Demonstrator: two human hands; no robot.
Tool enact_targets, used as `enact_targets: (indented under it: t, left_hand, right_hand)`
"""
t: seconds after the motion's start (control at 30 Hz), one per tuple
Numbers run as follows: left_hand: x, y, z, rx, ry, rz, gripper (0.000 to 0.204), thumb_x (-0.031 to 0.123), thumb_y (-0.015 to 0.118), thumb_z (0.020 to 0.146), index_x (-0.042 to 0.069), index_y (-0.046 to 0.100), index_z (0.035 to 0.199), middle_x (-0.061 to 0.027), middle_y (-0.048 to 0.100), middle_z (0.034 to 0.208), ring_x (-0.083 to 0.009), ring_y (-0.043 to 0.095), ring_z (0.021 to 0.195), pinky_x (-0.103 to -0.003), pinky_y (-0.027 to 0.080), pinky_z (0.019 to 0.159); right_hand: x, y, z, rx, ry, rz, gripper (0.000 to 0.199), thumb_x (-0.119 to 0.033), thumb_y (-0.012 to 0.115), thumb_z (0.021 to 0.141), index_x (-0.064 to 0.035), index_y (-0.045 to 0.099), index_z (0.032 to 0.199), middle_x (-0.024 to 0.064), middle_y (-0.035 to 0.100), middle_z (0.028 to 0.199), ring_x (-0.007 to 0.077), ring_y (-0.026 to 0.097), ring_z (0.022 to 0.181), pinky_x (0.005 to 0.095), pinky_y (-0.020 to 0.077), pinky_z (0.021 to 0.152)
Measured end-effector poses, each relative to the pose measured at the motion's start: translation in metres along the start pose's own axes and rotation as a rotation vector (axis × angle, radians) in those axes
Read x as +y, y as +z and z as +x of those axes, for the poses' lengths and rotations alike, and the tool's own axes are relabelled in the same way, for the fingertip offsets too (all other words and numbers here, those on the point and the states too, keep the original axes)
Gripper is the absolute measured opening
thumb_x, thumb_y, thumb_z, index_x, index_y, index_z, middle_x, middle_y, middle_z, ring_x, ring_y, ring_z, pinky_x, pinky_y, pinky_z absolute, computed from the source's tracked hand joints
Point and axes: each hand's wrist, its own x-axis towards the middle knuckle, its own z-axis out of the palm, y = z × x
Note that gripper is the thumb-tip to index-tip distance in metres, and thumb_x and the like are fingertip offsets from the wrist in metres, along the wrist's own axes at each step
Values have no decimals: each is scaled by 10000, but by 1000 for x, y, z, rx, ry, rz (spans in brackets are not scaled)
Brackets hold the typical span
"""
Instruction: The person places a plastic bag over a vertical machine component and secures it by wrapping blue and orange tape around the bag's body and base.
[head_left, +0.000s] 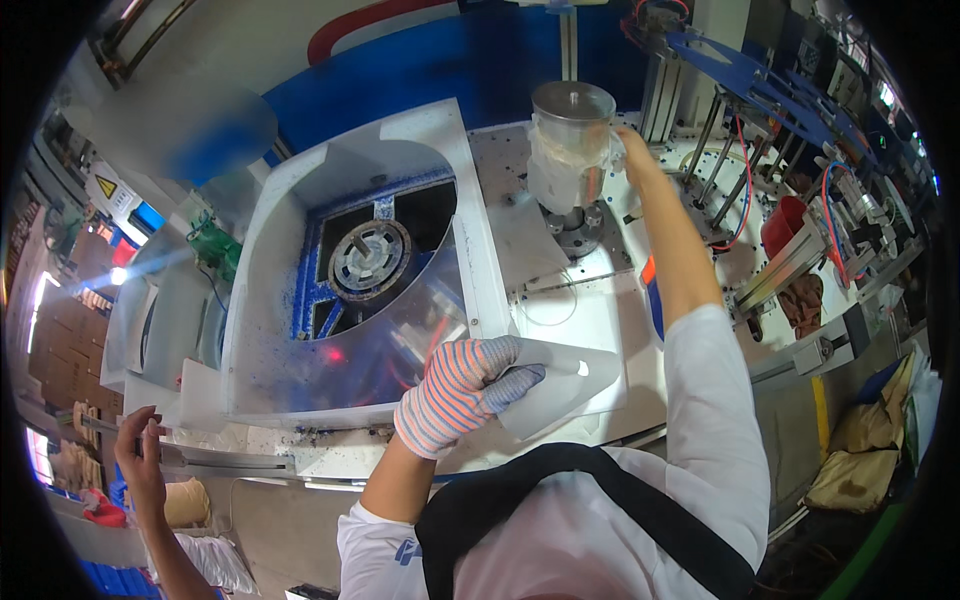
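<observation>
My left hand, in an orange-and-grey striped knit glove, is closed on the edge of a curved, translucent white plastic sheet. The sheet has a small bright spot near its right end. My right hand is bare and reaches to the right side of an upright metal cylinder. Its fingers curl against the cylinder's side and are partly hidden. Whitish, wrinkled film-like material covers the cylinder below its shiny top. A round metal base stands under the cylinder.
Left of the cylinder is a white-walled box with a round motor-like hub and blue specks inside. At right stands a machine frame with blue plates, rods, hoses and a red cup. Another person's hand is at lower left.
</observation>
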Motion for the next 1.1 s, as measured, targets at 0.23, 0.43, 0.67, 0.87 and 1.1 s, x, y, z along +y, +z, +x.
enact_targets:
  t: [0.23,0.43,0.67,0.87,1.1]
  left_hand:
    - [5,1,-8,79,-87,-272,174,137,671,814,-6,666,913,-14,619,676,-87,562,600,-227,445,565]
    - [23,-9,5,112,-279,-402,164,143,619,857,5,663,936,10,609,739,-61,524,658,-205,425,594]
    - [37,-63,94,70,-56,-361,209,191,657,845,15,643,956,-23,647,812,-84,603,725,-219,484,656]
    - [32,-82,141,-137,7,-415,272,150,640,848,-4,624,1071,-37,665,907,-99,635,801,-245,513,710]
    - [14,-99,198,-90,37,-202,299,166,645,859,-8,614,1101,-15,647,929,-71,597,807,-213,496,712]
  right_hand:
    - [-26,49,-110,158,-196,223,356,-386,548,902,-60,609,1029,12,601,948,107,516,806,258,398,659]
    - [-5,42,-105,241,-267,151,104,-154,599,864,-51,595,869,-25,502,664,71,422,566,231,320,525]
    - [21,31,-188,242,-216,508,263,-310,502,950,-85,536,1081,25,587,897,113,552,780,257,449,720]
    - [-49,39,-253,-641,20,695,729,-674,319,886,-62,517,1228,75,594,1154,165,551,1065,297,410,932]
    - [-84,41,-223,-170,-313,690,502,-17,659,781,-90,455,1234,51,526,1013,133,538,900,264,478,731]
